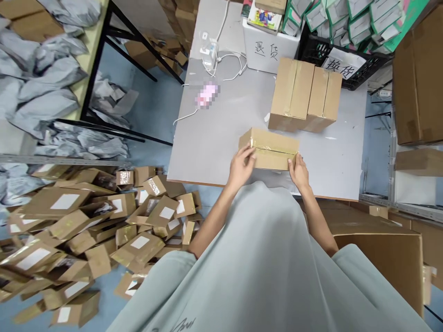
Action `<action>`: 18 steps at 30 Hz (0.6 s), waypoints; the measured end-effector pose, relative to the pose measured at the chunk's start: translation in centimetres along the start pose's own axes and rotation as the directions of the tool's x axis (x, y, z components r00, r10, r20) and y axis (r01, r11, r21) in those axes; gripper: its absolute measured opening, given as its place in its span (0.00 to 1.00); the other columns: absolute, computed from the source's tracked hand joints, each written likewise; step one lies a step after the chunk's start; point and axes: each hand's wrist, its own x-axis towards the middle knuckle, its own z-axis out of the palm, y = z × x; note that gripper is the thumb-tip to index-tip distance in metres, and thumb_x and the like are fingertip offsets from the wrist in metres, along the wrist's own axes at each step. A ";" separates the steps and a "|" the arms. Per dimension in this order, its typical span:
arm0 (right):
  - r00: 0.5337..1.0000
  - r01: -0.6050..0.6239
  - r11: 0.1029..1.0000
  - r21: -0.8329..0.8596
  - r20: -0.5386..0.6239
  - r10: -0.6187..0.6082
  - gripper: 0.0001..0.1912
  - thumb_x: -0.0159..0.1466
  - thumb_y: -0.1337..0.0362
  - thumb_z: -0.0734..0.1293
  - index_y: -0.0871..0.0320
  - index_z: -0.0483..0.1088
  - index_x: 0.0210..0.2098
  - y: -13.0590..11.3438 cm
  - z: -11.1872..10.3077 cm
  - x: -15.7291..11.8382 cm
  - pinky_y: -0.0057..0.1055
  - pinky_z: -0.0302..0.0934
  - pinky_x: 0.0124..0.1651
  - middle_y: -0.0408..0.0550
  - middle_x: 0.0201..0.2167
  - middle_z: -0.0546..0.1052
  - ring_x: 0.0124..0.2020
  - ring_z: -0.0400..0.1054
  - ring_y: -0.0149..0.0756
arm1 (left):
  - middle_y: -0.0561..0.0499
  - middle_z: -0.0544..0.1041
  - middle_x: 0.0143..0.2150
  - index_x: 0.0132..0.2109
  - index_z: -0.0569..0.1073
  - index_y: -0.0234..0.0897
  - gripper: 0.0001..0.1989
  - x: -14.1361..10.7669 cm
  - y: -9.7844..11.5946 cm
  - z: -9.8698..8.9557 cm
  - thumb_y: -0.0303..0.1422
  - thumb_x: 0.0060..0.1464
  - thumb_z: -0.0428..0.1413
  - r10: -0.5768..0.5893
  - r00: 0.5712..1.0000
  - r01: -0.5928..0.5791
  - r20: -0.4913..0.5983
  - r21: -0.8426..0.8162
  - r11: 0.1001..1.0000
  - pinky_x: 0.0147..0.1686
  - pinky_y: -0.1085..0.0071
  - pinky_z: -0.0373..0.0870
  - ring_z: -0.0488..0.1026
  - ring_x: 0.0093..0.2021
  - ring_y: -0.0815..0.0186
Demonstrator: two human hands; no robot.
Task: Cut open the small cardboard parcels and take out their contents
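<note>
A small brown cardboard box point(272, 159) with clear tape along its top seam sits at the near edge of the grey table point(214, 138). My left hand point(242, 163) grips its left end, fingers bent over the taped corner. At the opposite end, my right hand point(299, 171) presses against the side with the thumb on the near face. Just beyond the box stand two taped cartons side by side, a larger carton point(290, 94) and a narrower carton point(323, 99). The underside of the held box is hidden.
A white bin point(261, 48) and a black crate point(349, 69) full of green-and-white boxes stand at the table's back. White cables and a charger point(209, 55) lie back left, near a blurred pink item point(207, 94). Cardboard boxes point(138, 242) heap on the floor at left.
</note>
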 end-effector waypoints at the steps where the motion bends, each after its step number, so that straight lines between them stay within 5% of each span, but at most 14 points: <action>1: 1.000 -0.013 1.000 0.005 -0.010 0.013 0.53 0.77 0.29 0.52 0.66 0.57 0.83 0.5 -0.3 0.1 0.61 0.45 0.86 0.67 0.82 0.62 0.85 0.53 0.61 | 0.40 0.78 0.73 0.62 0.85 0.40 0.18 0.1 0.7 0.7 0.37 0.69 0.63 0.039 0.999 -0.040 0.035 0.047 0.998 0.81 0.48 0.60 0.70 0.77 0.45; 10: 0.995 -0.100 0.995 0.011 -0.023 0.100 0.50 0.78 0.32 0.50 0.66 0.61 0.81 1.7 -1.8 0.2 0.57 0.50 0.85 0.67 0.81 0.65 0.83 0.57 0.58 | 0.28 0.53 0.86 0.79 0.67 0.26 0.31 -1.9 4.5 8.1 0.27 0.73 0.51 0.100 0.979 -0.172 0.178 0.449 0.877 0.80 0.37 0.59 0.57 0.84 0.37; 18: 0.993 -0.117 0.993 0.003 -0.027 0.117 0.55 0.76 0.29 0.48 0.68 0.62 0.80 2.9 -2.7 0.5 0.55 0.50 0.85 0.70 0.80 0.66 0.82 0.59 0.56 | 0.33 0.59 0.85 0.79 0.69 0.32 0.29 -2.1 4.9 10.2 0.27 0.76 0.47 0.155 0.970 -0.221 0.188 0.407 0.886 0.81 0.44 0.63 0.57 0.85 0.43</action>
